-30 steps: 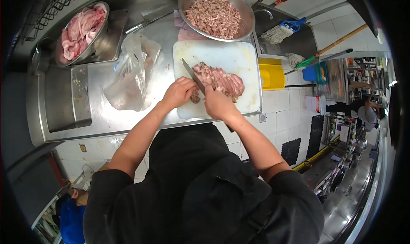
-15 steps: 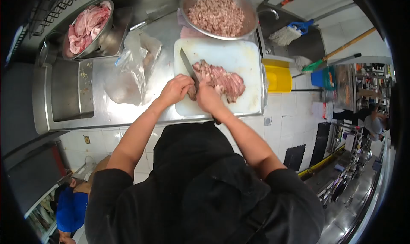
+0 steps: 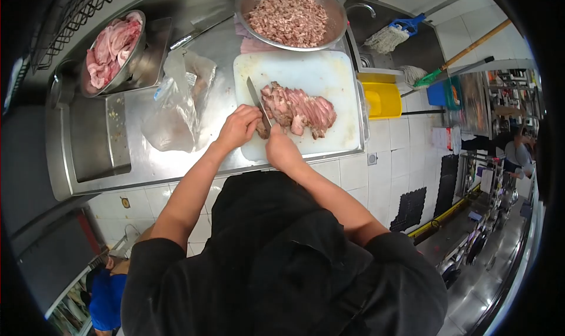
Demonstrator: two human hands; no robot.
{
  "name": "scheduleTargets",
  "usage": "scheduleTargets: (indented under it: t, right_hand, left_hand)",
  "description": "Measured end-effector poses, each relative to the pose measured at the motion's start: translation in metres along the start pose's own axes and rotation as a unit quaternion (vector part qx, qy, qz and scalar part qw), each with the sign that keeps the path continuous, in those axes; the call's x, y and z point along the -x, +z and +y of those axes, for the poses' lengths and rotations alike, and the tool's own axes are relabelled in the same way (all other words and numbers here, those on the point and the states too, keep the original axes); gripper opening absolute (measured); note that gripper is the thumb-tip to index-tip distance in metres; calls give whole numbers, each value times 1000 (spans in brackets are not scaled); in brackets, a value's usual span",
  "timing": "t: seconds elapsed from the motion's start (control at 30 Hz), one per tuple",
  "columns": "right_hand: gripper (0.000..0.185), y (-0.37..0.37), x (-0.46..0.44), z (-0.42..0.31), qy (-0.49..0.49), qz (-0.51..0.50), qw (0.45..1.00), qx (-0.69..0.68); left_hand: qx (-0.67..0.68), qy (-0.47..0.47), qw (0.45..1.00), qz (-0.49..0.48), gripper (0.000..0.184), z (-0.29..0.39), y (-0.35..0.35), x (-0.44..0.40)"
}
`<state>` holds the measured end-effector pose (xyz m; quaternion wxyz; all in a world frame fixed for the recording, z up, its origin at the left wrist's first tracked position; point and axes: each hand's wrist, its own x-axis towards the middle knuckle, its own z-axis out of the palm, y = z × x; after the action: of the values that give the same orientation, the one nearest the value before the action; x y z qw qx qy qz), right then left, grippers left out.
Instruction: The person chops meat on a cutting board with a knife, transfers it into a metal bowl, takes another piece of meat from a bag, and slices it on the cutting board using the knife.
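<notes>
R hand (image 3: 283, 150) grips knife (image 3: 255, 97) by sliced pink-brown meat (image 3: 303, 109).

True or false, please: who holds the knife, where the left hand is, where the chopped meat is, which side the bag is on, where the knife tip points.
1. The right hand holds the knife. True.
2. The left hand is inside a bowl. False: the left hand is at a small meat piece.
3. Chopped meat fills a metal bowl at the far side of the cutting board. True.
4. The bag is right of the board. False: the plastic bag lies left.
5. The knife tip points toward the person. False: it points away.
</notes>
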<state>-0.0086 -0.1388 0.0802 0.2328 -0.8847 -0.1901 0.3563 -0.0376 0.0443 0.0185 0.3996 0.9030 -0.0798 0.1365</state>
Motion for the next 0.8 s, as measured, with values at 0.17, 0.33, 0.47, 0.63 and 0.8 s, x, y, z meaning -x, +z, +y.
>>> scheduleTargets:
  t: [0.17,0.33,0.47,0.63,0.8]
  right_hand:
    - [30,-23,-14,-7,-51,30,998,20]
    - [28,-34,5,-17,-30,-35,995,83]
    - [28,12,4,-18,36,23,997,59]
    - [32,-12,-15,-12,-32,47,998,4]
    - [34,20,0,-24,45,55,997,29]
  left_hand:
    - [20,40,999,-12,14,-3,-13,-9]
    - [-39,104,992,-67,17,-13,-25,-6]
    - [-18,92,993,-66,18,-23,-24,-8]
    - [21,93,992,-86,16,-27,-27,-11]
    - [31,113,990,-73,17,-31,-26,-10]
